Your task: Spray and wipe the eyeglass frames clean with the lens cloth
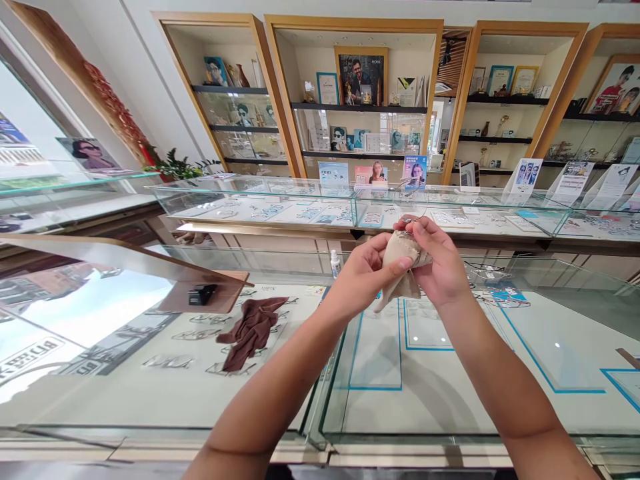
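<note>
Above the glass counter, my left hand [367, 270] is closed on a beige cleaning cloth [400, 250], its thumb pressed across the front. My right hand [440, 260] is closed beside it, with its fingertips at the cloth's upper edge, gripping thin wire-framed eyeglasses [411, 217]. A fine, nearly transparent rim of the glasses rises above the fingers; the rest is hidden by the cloth and hands. The cloth's loose end hangs down between both palms.
Below is a glass display case [425, 407] with blue-edged panels. A brown cloth [253, 330] lies at left among several eyeglasses, near a tilted mirror [100, 320]. A small white spray bottle [335, 264] stands behind my left hand. Farther back runs another glass case [280, 193].
</note>
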Tool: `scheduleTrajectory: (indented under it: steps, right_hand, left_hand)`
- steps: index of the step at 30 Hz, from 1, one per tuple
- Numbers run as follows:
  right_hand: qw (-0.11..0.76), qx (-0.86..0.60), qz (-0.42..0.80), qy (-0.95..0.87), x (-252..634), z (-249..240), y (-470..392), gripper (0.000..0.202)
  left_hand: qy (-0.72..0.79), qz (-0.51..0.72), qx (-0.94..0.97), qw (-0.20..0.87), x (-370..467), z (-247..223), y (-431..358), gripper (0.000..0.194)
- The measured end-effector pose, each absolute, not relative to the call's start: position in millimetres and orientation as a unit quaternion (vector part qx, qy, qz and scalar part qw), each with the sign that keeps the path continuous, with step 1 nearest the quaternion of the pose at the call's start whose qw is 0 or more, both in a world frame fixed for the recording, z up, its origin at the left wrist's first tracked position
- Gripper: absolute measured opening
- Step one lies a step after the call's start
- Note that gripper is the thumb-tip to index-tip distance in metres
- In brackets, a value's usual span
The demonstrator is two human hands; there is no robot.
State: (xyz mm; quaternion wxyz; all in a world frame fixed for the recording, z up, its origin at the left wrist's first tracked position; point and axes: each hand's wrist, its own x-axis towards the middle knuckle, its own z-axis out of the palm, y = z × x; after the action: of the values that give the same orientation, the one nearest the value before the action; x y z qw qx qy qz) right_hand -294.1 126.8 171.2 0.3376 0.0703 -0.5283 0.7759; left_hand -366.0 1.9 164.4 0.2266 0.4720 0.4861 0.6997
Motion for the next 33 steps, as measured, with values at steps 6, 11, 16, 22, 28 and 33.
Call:
scheduleTrajectory:
  steps: [6, 11, 16, 22, 28, 33]
  right_hand:
    - [0.323, 0.076, 0.782, -0.528, -296.2, 169.9, 123.2, 0.038]
    - [0.296, 0.064, 0.788, -0.536, -296.4, 166.6, 117.0, 0.040]
    - [0.288, 0.065, 0.796, -0.529, -293.0, 167.0, 106.2, 0.034]
    - [0.307, 0.086, 0.797, -0.514, -291.1, 170.3, 98.9, 0.028]
    - [0.333, 0.060, 0.779, -0.527, -289.1, 172.3, 116.1, 0.021]
    - [0.338, 0.066, 0.774, -0.531, -286.7, 173.5, 120.6, 0.019]
  left_hand:
    - [0.483, 0.681, 0.521, 0.181, -368.1, 160.8, 3.4, 0.042]
    - [0.502, 0.701, 0.500, 0.081, -365.1, 154.8, 9.2, 0.044]
    - [0.490, 0.741, 0.458, 0.027, -358.5, 149.0, 15.4, 0.049]
    - [0.502, 0.749, 0.432, -0.017, -358.2, 147.1, 16.0, 0.055]
    - [0.460, 0.716, 0.485, 0.202, -366.9, 156.4, 9.4, 0.049]
    - [0.473, 0.714, 0.454, 0.246, -368.6, 160.7, 5.1, 0.047]
